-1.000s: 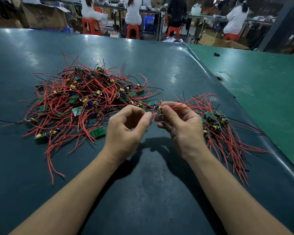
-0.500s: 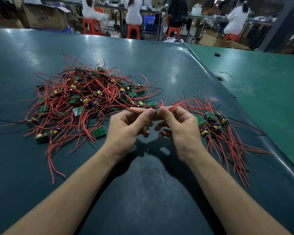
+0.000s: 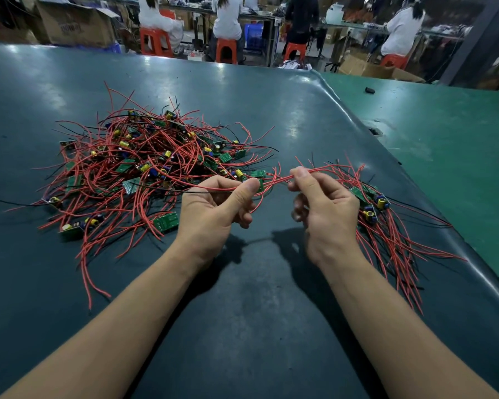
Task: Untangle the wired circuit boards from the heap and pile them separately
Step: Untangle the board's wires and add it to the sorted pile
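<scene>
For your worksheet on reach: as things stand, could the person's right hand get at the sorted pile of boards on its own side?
Probably yes. The right hand pinches red wires, but the sorted pile lies right beside it on the table, with nothing between.

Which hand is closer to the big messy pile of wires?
Left. The left hand sits at the heap's near edge, touching its wires; the right hand is farther right, beside the sorted pile.

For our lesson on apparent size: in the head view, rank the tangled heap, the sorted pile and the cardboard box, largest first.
1. Tangled heap
2. Sorted pile
3. Cardboard box

The box stands far behind, so its true size against the pile is unsure.
</scene>
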A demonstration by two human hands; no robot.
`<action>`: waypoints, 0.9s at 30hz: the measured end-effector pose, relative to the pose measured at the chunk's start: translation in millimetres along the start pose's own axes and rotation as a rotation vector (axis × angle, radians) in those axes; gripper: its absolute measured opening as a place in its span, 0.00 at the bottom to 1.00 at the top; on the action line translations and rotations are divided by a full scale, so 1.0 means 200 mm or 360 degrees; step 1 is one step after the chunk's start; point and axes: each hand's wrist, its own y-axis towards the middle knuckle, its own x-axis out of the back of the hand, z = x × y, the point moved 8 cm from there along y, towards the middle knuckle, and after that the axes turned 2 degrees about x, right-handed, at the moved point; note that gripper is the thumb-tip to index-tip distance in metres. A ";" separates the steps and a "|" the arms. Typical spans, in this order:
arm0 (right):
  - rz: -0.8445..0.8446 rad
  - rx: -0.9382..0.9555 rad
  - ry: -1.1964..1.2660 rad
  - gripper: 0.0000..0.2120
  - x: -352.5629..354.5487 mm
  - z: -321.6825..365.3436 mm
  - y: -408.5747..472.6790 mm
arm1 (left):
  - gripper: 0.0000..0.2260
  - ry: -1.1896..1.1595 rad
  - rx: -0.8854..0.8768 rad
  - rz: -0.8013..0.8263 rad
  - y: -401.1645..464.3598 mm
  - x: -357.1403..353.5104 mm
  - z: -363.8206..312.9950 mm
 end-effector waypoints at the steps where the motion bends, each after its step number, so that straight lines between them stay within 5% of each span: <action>1: -0.0060 -0.0013 0.0049 0.09 0.03 0.00 0.02 | 0.07 0.0000 -0.0003 -0.0006 0.00 0.00 0.00; 11: -0.0086 -0.0015 0.0043 0.09 0.07 -0.01 0.06 | 0.09 0.0047 -0.0012 0.0026 -0.01 0.01 -0.01; 17: -0.0081 -0.0178 -0.0012 0.22 0.10 -0.03 0.07 | 0.11 0.0142 0.0017 0.0086 -0.01 0.01 -0.01; 22: 0.0038 -0.0269 0.0115 0.10 0.09 -0.03 0.10 | 0.12 0.0201 0.0039 0.0100 -0.01 0.01 0.00; 27: 0.0190 -0.0293 -0.0063 0.12 0.08 -0.03 0.09 | 0.12 0.0250 0.0050 0.0017 0.01 0.07 0.00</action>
